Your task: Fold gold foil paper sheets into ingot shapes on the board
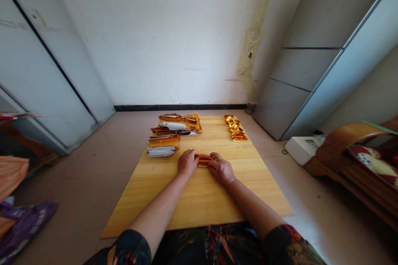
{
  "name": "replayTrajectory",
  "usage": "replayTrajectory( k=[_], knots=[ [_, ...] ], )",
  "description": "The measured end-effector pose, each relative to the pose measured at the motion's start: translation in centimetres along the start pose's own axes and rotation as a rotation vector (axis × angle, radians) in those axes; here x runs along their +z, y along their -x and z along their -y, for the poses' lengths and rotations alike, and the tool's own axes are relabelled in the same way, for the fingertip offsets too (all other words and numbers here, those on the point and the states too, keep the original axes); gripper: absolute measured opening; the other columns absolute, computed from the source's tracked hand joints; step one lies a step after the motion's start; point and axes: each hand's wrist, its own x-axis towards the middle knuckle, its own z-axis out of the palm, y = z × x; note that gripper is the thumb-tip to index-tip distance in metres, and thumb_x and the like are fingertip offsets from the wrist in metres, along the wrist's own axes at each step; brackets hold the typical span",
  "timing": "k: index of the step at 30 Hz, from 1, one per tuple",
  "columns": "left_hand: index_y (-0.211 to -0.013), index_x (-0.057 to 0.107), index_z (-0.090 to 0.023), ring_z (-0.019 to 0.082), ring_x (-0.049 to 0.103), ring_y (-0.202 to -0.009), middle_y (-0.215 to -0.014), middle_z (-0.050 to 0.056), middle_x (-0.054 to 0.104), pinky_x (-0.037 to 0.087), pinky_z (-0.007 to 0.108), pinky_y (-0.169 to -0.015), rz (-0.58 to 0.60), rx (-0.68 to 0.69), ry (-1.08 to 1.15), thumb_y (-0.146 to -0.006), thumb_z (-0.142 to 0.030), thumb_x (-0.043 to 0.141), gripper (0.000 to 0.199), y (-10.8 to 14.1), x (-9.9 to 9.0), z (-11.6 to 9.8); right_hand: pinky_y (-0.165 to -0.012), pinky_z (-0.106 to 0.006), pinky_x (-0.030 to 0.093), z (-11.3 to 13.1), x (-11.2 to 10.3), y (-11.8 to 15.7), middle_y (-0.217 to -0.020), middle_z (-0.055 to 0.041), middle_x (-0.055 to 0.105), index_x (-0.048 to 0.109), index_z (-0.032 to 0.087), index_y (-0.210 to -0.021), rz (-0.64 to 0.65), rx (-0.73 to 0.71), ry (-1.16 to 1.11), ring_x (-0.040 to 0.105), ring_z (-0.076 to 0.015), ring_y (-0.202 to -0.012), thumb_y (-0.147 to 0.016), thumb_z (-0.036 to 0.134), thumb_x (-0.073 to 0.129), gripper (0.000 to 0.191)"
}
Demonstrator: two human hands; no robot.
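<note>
On the wooden board, an orange-gold foil piece (205, 160) lies between my two hands near the middle. My left hand (188, 162) pinches its left end, and my right hand (222, 168) grips its right end. Stacks of orange-gold and white flat packets (163, 143) lie beyond my left hand, towards the board's far left. Several shiny gold folded pieces (235, 127) form a column at the far right.
The wooden board (217, 203) reaches almost to my lap. Behind it stands a white wall (174, 49). A grey refrigerator (298, 66), a white box (302, 150) and wooden furniture (345, 165) stand at the right. A purple bag (31, 223) lies at the left.
</note>
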Motion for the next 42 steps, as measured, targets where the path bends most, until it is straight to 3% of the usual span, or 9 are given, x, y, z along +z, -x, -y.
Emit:
replayTrajectory(
  k=[5,10,16,19,24,28,32,35,42],
  knots=[
    [-0.071,0.056,-0.019,0.016,0.053,-0.074,-0.074,0.002,0.058,0.036,0.025,-0.064,-0.013,-0.01,-0.087,-0.077,-0.024,0.059,0.008,0.0,-0.4,-0.8,-0.079,-0.026,0.045,0.3,-0.6,0.3,-0.13,-0.0016,0.048,0.071,0.027,-0.082,-0.019,-0.059,0.025,0.053,-0.0174,-0.101,-0.086,0.022,0.051,0.021],
    [-0.063,0.056,-0.019,0.015,0.053,-0.071,-0.07,0.001,0.057,0.035,0.025,-0.061,-0.005,-0.05,-0.172,-0.078,-0.024,0.055,0.016,-0.1,-0.6,-1.4,-0.084,-0.033,0.037,0.5,-1.4,0.3,-0.117,-0.0055,0.056,0.069,0.025,-0.079,-0.013,-0.15,0.082,0.048,-0.0193,-0.094,-0.087,0.021,0.051,0.02],
    [-0.061,0.057,-0.02,0.016,0.052,-0.07,-0.068,0.001,0.056,0.036,0.026,-0.062,-0.012,-0.038,-0.143,-0.073,-0.023,0.059,0.012,-0.1,-0.4,-1.4,-0.078,-0.03,0.032,0.1,-0.9,0.2,-0.087,-0.0059,0.063,0.065,0.023,-0.086,0.024,-0.208,0.133,0.048,-0.0176,-0.084,-0.092,0.021,0.044,0.022],
    [-0.067,0.06,-0.02,0.015,0.053,-0.075,-0.073,0.001,0.059,0.039,0.026,-0.067,-0.006,0.048,-0.024,-0.072,-0.015,0.058,0.008,0.1,-0.2,-1.2,-0.077,-0.029,0.032,-0.1,-0.6,0.2,-0.084,-0.0061,0.063,0.063,0.019,-0.085,0.025,-0.182,0.121,0.049,-0.017,-0.082,-0.088,0.017,0.046,0.017],
    [-0.085,0.068,-0.021,0.017,0.055,-0.089,-0.089,0.003,0.065,0.044,0.029,-0.081,0.031,0.227,0.156,-0.072,-0.005,0.053,0.025,0.4,0.0,-0.6,-0.08,-0.028,0.033,-0.2,-0.7,0.3,-0.101,-0.0065,0.063,0.061,0.018,-0.083,-0.007,-0.157,0.074,0.05,-0.0174,-0.092,-0.082,0.011,0.049,0.014],
    [-0.079,0.07,-0.021,0.018,0.057,-0.088,-0.086,0.004,0.067,0.044,0.032,-0.084,0.067,0.331,0.179,-0.073,-0.009,0.055,0.02,1.0,-0.3,0.1,-0.075,-0.026,0.034,-0.2,-0.9,0.1,-0.086,-0.0042,0.063,0.062,0.018,-0.076,-0.008,-0.072,0.041,0.051,-0.0156,-0.082,-0.08,0.011,0.05,0.014],
    [-0.092,0.07,-0.021,0.022,0.056,-0.095,-0.097,0.005,0.068,0.043,0.036,-0.088,0.116,0.406,0.157,-0.068,-0.023,0.066,0.025,1.5,-0.8,0.9,-0.072,-0.025,0.034,-0.3,-1.3,0.0,-0.079,-0.0031,0.063,0.064,0.018,-0.072,-0.015,-0.012,0.009,0.051,-0.0149,-0.076,-0.082,0.016,0.053,0.014],
    [-0.095,0.07,-0.021,0.021,0.057,-0.098,-0.102,0.004,0.068,0.043,0.036,-0.091,0.14,0.405,0.167,-0.072,-0.024,0.063,0.024,1.3,-0.9,1.1,-0.074,-0.025,0.035,-0.5,-1.6,-0.1,-0.082,-0.0033,0.064,0.066,0.019,-0.077,-0.01,0.019,-0.023,0.053,-0.015,-0.08,-0.084,0.021,0.054,0.015],
    [-0.089,0.071,-0.021,0.017,0.06,-0.091,-0.093,0.003,0.07,0.045,0.029,-0.086,0.149,0.237,0.179,-0.084,-0.02,0.049,0.023,0.3,-0.8,0.1,-0.075,-0.023,0.035,-0.9,-2.0,-0.7,-0.087,-0.0038,0.066,0.069,0.022,-0.084,0.093,0.218,0.045,0.056,-0.0148,-0.085,-0.088,0.031,0.049,0.022]
  ],
)
